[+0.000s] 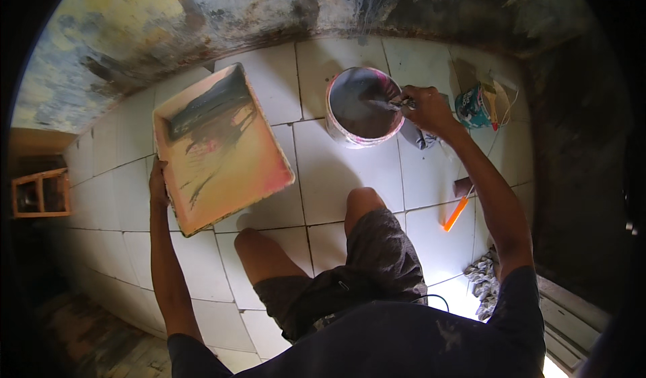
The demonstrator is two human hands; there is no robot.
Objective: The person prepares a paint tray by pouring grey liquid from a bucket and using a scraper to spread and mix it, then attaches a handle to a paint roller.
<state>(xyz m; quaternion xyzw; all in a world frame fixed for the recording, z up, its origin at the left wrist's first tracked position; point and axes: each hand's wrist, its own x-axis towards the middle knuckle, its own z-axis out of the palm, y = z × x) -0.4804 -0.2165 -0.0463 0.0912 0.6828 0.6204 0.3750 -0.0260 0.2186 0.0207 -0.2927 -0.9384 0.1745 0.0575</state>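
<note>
My left hand (159,186) is closed on the left edge of a paint tray (229,169). The tray is tilted; its inside is stained peach and pink, with dark grey paint pooled at the far end. Right of it on the floor stands a white, pink-smeared bucket (350,139) holding grey paint (360,112). At the bucket's right rim my right hand (427,109) is closed round a grey-smeared tool (398,102) that reaches over the paint. The tool's kind cannot be made out, as paint and my fingers cover it.
A teal can (471,107) with a paintbrush (491,98) stands at the far right. Nearer lies a paint roller with an orange handle (456,214). Crumpled grey cloth (482,280) lies by my right elbow. A paint-stained wall (269,14) rises behind the white tiled floor (350,169).
</note>
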